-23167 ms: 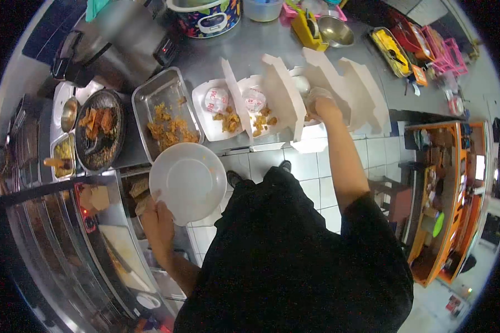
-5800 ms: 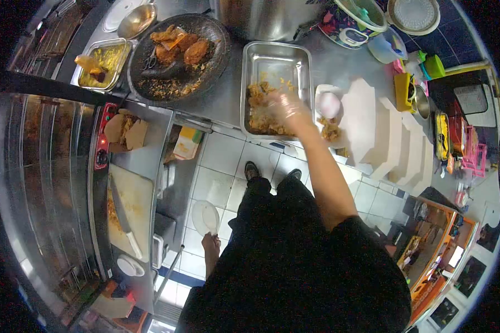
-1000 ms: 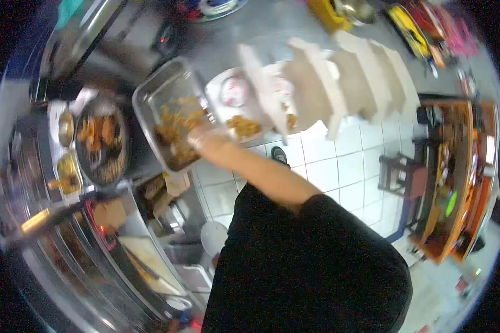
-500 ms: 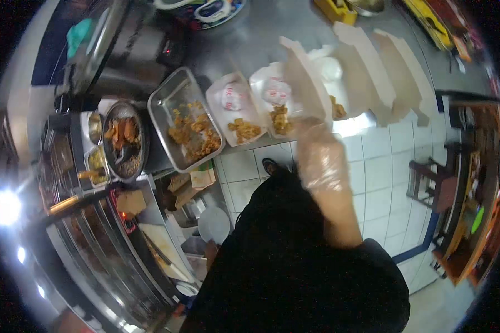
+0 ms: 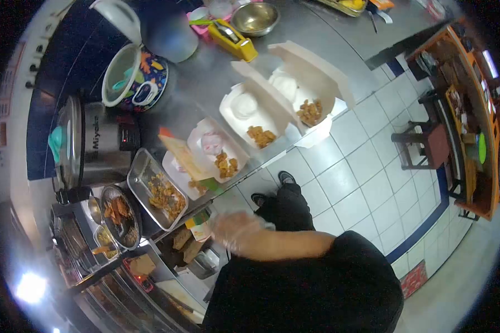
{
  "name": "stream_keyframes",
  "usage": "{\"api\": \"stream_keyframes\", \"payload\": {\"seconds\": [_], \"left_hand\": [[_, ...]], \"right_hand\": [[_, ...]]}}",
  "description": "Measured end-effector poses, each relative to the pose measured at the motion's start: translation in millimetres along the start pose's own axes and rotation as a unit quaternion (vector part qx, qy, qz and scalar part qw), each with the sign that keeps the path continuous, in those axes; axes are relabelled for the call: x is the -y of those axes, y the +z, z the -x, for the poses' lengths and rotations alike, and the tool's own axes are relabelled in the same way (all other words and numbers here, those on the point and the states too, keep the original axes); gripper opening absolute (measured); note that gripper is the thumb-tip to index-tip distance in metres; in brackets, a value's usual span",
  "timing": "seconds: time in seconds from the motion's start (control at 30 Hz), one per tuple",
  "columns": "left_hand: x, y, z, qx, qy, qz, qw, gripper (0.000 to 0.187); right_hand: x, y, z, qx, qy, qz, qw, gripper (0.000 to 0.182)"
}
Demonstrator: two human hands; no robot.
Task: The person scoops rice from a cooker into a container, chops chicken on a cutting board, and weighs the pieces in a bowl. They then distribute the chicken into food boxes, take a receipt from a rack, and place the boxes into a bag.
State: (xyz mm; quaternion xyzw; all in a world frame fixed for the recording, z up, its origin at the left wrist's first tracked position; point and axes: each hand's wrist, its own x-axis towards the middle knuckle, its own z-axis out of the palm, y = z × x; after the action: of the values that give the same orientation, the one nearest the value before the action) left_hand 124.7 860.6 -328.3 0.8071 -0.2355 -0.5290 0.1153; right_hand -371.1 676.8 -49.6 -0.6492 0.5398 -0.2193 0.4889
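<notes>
From the head camera, the right hand (image 5: 236, 232), in a clear plastic glove, hangs in front of the body with its fingers loosely apart and nothing in them. It is off the edge of the worktop (image 5: 205, 83), below the metal tray (image 5: 140, 176) of fried pieces, which lies up and to its left, near but not touching. The nearest open takeaway box (image 5: 179, 166) sits just above the hand on the worktop, holding a wrapped portion and fried bits; three more open boxes run up to the right. A patterned rice cooker (image 5: 141, 77) stands farther back. The left hand is out of sight behind the black shirt.
</notes>
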Motion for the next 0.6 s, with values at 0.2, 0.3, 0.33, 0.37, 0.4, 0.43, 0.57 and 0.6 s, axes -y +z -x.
{"api": "stream_keyframes", "payload": {"seconds": [0.2, 0.3, 0.33, 0.37, 0.4, 0.43, 0.57, 0.6], "left_hand": [[-31, 7, 13, -0.019, 0.005, -0.012, 1.0, 0.02], [-35, 6, 30, -0.031, 0.013, 0.021, 0.999, 0.02], [-35, 8, 36, -0.039, 0.019, 0.038, 0.998, 0.02], [-32, 11, 44, -0.047, 0.021, 0.061, 0.997, 0.02], [-30, 15, 50, -0.057, 0.019, 0.086, 0.994, 0.021], [-32, 24, 59, -0.069, 0.015, 0.117, 0.991, 0.021], [9, 51, 80, -0.12, -0.004, 0.218, 0.968, 0.022], [61, 55, 64, -0.149, 0.023, 0.238, 0.959, 0.022]], "right_hand": [[-8, -14, 25, 0.074, -0.056, 0.018, 0.996, 0.016], [-17, 2, 26, 0.041, -0.142, 0.044, 0.988, 0.015], [-13, -8, 29, 0.074, -0.159, 0.063, 0.982, 0.016], [-14, -15, 31, 0.11, -0.18, 0.085, 0.974, 0.016], [-32, -14, 37, 0.118, -0.209, -0.025, 0.97, 0.016], [-48, -23, 49, 0.077, -0.236, 0.039, 0.968, 0.016], [-95, -103, 94, -0.02, 0.102, -0.136, 0.985, 0.014], [-163, -91, 100, -0.225, -0.028, 0.068, 0.972, 0.015]]}}
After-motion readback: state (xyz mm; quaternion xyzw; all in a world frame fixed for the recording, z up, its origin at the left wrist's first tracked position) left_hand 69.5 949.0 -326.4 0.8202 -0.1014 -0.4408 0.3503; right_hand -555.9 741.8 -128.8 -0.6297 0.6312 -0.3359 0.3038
